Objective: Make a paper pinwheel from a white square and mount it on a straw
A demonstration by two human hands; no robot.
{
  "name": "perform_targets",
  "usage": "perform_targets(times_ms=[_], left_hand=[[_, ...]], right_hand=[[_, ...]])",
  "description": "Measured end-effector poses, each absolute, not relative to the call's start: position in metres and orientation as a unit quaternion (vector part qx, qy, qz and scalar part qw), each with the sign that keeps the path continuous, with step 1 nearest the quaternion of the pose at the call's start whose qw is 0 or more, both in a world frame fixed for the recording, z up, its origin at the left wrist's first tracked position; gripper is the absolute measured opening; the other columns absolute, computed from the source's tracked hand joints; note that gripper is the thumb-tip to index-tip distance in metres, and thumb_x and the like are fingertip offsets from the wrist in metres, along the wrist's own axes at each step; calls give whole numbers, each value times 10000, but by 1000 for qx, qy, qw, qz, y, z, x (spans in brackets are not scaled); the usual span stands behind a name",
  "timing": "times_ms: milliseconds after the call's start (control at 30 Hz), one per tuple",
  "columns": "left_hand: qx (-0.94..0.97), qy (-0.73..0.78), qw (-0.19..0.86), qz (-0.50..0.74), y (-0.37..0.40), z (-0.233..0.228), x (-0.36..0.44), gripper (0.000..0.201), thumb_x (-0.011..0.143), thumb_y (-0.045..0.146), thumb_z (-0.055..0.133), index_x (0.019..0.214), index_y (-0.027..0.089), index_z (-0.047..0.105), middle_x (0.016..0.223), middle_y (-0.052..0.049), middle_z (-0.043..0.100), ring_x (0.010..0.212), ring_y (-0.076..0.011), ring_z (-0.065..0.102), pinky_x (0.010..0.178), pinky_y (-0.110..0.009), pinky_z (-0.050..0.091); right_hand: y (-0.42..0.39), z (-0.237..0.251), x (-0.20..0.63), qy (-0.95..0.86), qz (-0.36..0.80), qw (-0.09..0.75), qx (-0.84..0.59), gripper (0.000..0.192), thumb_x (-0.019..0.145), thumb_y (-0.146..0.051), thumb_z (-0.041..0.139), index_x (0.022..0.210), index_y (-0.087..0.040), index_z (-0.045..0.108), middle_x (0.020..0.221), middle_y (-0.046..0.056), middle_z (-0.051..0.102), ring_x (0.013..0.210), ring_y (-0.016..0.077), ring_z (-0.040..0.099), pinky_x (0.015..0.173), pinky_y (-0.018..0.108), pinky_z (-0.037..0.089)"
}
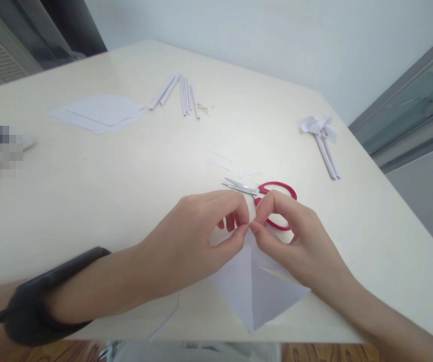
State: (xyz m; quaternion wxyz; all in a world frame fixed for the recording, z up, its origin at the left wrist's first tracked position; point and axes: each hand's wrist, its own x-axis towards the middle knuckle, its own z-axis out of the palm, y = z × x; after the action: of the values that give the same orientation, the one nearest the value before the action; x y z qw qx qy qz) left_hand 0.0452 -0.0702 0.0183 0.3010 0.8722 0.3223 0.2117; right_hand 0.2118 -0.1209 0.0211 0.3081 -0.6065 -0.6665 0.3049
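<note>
Cream table [88, 201], scissors [265, 193], paper sheets [99, 113], rolls [181, 93]

One head-worn camera looks forward and down, close over the table [88, 201], its near edge low in frame, wall beyond.

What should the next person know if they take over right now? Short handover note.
Left hand and right hand: both pinch the top corner of a folded white paper sheet at the near table edge.
Red-handled scissors lie just behind the hands, with paper scraps beyond.
Done: rolled paper sticks at the far side, finished pinwheel to the right.
Left: flat paper sheets unused.
</note>
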Motion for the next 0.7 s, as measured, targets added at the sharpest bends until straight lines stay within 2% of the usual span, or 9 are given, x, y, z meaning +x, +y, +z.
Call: perform_targets(times_ms=[100,200,300,400,467,600,700], left_hand=[[871,319,292,233,-71,15,44,108,771,91,518,744,179,575,692,50,578,650,-94,521,606,-229,410],[870,317,287,246,-70,16,43,118,753,65,530,740,171,579,690,53,571,648,-88,516,608,-226,408],[859,304,320,258,-68,19,43,134,750,42,543,749,170,582,711,59,588,668,-73,534,640,-195,430],[838,272,390,268,-67,23,41,135,784,49,537,749,174,574,745,64,610,696,-59,558,663,-161,453],[820,251,440,267,-66,25,39,134,814,67,526,759,180,573,762,63,615,714,-60,565,671,-157,466],[793,201,521,241,-65,26,37,122,828,79,533,781,182,578,801,49,613,735,-69,565,703,-175,486],[780,180,553,230,-63,26,38,121,828,76,530,781,178,576,798,38,600,743,-80,569,715,-191,494]], right_hand=[[-124,19,209,-697,233,326,-596,137,720,-85,564,696,-189,477,703,-27,534,651,126,514,606,275,395],[-125,20,210,-709,220,336,-580,130,725,-76,569,705,-181,495,705,-22,526,650,126,504,596,278,390],[-122,24,217,-691,309,340,-558,87,794,-115,572,756,-183,532,767,-11,558,725,133,536,650,276,413],[-117,28,228,-660,411,352,-521,65,879,-206,542,821,-203,570,839,-6,582,784,130,552,675,269,419],[-113,29,234,-651,440,363,-501,82,890,-242,548,824,-206,579,832,-7,587,801,134,554,707,281,420],[-110,31,238,-679,459,368,-439,44,845,-167,608,805,-178,594,810,-1,589,795,136,548,740,293,427],[-111,31,237,-699,470,360,-400,85,807,-79,621,794,-161,599,808,1,594,784,129,542,737,285,429]])
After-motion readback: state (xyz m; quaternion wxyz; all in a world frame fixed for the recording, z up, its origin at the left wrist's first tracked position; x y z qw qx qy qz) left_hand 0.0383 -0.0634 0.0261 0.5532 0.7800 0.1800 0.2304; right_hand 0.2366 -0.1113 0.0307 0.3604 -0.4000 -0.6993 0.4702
